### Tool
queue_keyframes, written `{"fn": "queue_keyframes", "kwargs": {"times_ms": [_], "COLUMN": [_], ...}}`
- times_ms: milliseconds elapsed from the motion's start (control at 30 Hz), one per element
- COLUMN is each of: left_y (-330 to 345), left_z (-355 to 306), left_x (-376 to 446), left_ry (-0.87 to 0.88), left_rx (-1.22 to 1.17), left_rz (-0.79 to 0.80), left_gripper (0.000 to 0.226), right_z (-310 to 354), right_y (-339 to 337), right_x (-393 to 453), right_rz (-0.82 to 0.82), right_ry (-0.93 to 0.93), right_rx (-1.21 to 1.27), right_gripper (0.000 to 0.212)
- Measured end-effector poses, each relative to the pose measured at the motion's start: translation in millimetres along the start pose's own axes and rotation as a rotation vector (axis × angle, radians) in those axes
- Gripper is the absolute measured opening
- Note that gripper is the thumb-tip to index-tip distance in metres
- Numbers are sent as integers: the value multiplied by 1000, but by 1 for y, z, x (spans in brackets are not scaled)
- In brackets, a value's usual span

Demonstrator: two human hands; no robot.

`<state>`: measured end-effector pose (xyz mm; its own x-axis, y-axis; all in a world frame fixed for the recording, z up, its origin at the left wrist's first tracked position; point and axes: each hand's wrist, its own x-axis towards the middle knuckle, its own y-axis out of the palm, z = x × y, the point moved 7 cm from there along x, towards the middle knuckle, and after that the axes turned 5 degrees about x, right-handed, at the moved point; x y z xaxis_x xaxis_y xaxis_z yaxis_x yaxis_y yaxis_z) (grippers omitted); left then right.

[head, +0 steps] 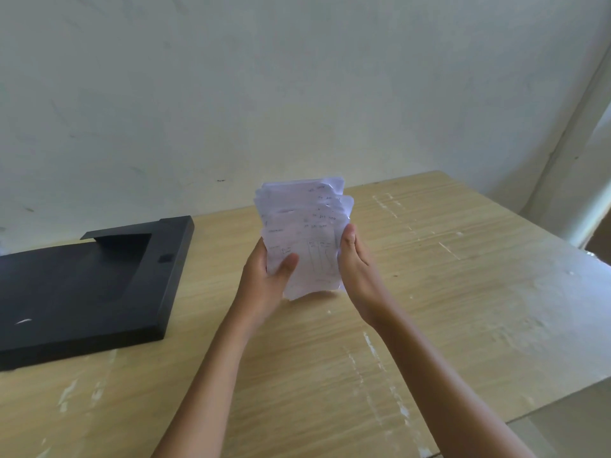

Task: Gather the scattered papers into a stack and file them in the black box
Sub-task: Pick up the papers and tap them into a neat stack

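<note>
A stack of white papers (305,226) with faint handwriting stands upright above the middle of the wooden table (446,292), its sheets slightly uneven at the top. My left hand (267,279) grips its lower left edge, thumb across the front sheet. My right hand (355,259) presses against its right edge. The black box (82,285) lies flat on the table to the left, closed, its flap with a small clasp facing the papers.
A pale wall rises right behind the table. The table's right edge drops off near the frame's right side, with a doorway or frame beyond it. Worn white marks streak the tabletop.
</note>
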<state>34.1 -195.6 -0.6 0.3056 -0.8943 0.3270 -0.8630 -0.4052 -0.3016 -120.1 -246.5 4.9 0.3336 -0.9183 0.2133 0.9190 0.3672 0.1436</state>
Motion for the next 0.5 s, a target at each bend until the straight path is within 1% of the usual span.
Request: {"fn": "queue_keyframes", "kwargs": {"times_ms": [100,167,233,333,433,500], "left_y": [-5,-7,-3,10,16,19], "left_z": [-1,-1,9,30,41,49], "left_x": [10,17,23,23,24,24], "left_ry": [37,45,29,2,10,1], "left_rx": [-34,-71,-74,-45,-35,-2], "left_rz": [-49,-84,-89,-53,-69,-65], "left_gripper": [38,42,40,37,43,46], "right_z": [2,2,-5,-27,-43,-52], "right_y": [10,17,22,23,15,11], "right_x": [11,21,30,39,43,42], "right_rz": [49,60,37,-23,-87,-80], "right_ry": [-45,-72,-81,-49,-54,-54], "right_rx": [40,50,23,-20,-47,-48], "right_gripper": [56,56,49,40,21,16]}}
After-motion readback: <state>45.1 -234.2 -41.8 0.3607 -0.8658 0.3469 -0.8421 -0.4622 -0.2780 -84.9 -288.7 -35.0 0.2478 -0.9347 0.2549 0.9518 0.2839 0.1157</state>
